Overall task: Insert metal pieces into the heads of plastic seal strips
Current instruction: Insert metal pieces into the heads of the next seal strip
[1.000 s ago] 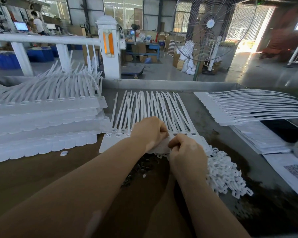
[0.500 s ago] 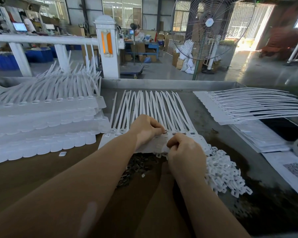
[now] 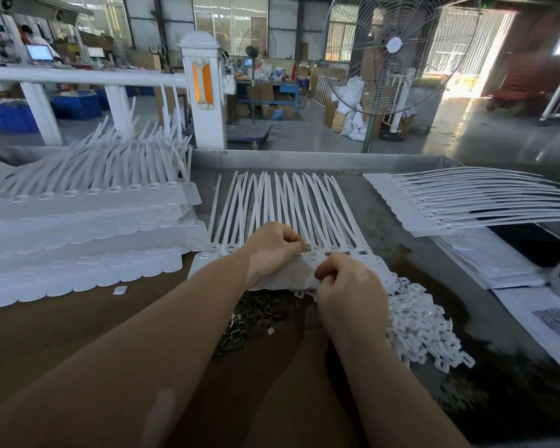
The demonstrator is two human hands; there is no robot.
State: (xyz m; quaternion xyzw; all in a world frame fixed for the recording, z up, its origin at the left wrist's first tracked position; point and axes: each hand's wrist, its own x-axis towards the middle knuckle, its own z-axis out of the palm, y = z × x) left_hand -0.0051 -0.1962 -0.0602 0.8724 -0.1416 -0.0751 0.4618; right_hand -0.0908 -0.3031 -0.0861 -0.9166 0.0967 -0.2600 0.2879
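Head view shows the metal piece (image 3: 307, 247), a small grey clip, pinched at the fingertips of the left hand (image 3: 269, 250), right over the row of heads on the seal strips (image 3: 282, 215) that lie fanned out flat on the table (image 3: 401, 227). It sits touching or just above one head slot; whether it has gone in at all is too small to tell. The right hand (image 3: 346, 282) is just beside it, fingers curled and gripping the near white edge of the same sheet of strips, holding it steady.

Below the hands lies a dark heap of loose metal pieces (image 3: 253, 315), and to the right a pile of small white plastic parts (image 3: 417, 321). A tall stack of strip sheets (image 3: 78, 227) stands on the left, another sheet of strips (image 3: 466, 202) lies to the right, and a floor fan (image 3: 398, 50) stands beyond the table.

The likely trouble is the clip going in crooked: it is small, the pinch covers much of it, and a slight tilt could jam it in the slot or let it spring away into the heap. If the right hand's hold slackens, the sheet could slide under the push and the clip would miss its head, or a slot could be skipped, since the heads sit close together.
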